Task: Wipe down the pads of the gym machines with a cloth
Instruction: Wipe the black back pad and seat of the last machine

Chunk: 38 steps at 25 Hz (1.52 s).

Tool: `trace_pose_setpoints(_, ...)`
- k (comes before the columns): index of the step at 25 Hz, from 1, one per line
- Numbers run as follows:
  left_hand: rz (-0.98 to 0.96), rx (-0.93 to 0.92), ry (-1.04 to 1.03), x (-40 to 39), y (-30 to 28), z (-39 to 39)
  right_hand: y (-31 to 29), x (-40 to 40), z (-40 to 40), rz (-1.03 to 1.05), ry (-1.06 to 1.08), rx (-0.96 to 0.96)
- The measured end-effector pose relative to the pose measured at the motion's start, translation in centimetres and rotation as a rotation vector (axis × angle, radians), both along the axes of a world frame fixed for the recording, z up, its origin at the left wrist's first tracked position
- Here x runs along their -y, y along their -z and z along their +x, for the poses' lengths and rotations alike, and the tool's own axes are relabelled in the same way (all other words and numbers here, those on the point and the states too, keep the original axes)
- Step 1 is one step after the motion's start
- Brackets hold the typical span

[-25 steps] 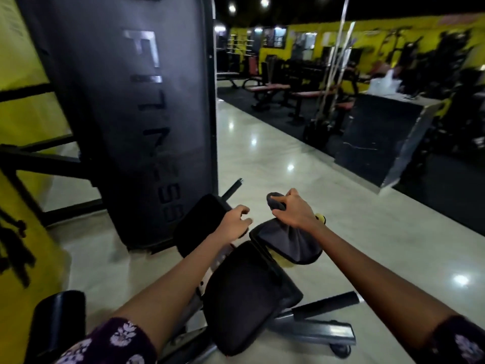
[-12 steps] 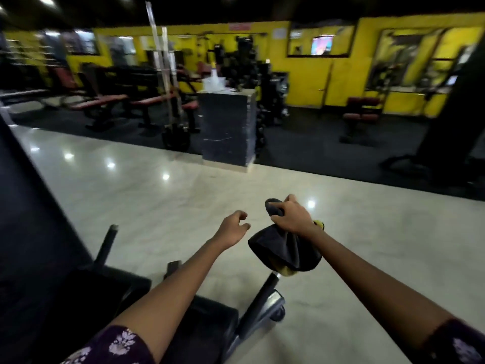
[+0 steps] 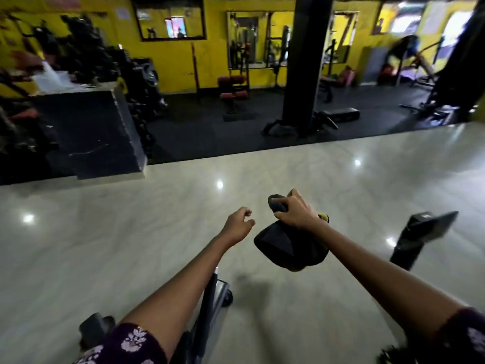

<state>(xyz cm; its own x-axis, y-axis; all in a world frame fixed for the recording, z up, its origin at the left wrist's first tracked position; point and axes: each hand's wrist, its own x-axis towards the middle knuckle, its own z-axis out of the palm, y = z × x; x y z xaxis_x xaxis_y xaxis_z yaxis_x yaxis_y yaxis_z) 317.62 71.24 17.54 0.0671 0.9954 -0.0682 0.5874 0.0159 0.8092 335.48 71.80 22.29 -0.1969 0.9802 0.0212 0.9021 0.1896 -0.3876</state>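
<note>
My right hand (image 3: 296, 210) grips a dark cloth (image 3: 288, 248) bunched at the top, and the rest of it hangs below my fist over the floor. A bit of yellow shows at the cloth's edge by my wrist. My left hand (image 3: 237, 224) floats just left of the cloth with its fingers loosely curled, holding nothing. Only the metal foot and frame of the machine (image 3: 210, 298) I stood at shows under my left forearm. No pad is under either hand.
Glossy pale floor (image 3: 105, 245) spreads ahead. A black angled machine part (image 3: 425, 235) stands at the right. A dark block-shaped counter (image 3: 99, 132) sits at the left, a black pillar (image 3: 304, 61) at centre back, and red-padded equipment (image 3: 233, 88) by the yellow wall.
My view has swung right, away from the black padded machine, which has dropped out of sight. Both hands keep the same pose, the right still gripping the cloth.
</note>
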Motion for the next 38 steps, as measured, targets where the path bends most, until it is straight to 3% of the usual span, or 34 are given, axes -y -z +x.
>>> trace_pose_setpoints(20,-0.008,-0.087,0.287,-24.0,-0.8,22.2,2.2,-18.7,21.3,-0.007,0.297,-0.082)
trace_pose_setpoints(32,-0.005,-0.123,0.678,-49.1,-0.5,41.1,2.2,-37.8,37.1,-0.004,0.697,-0.095)
trace_pose_setpoints(38,-0.03,-0.135,0.908,-55.6,0.4,53.5,2.3,-43.0,47.1,-0.03,0.915,-0.087)
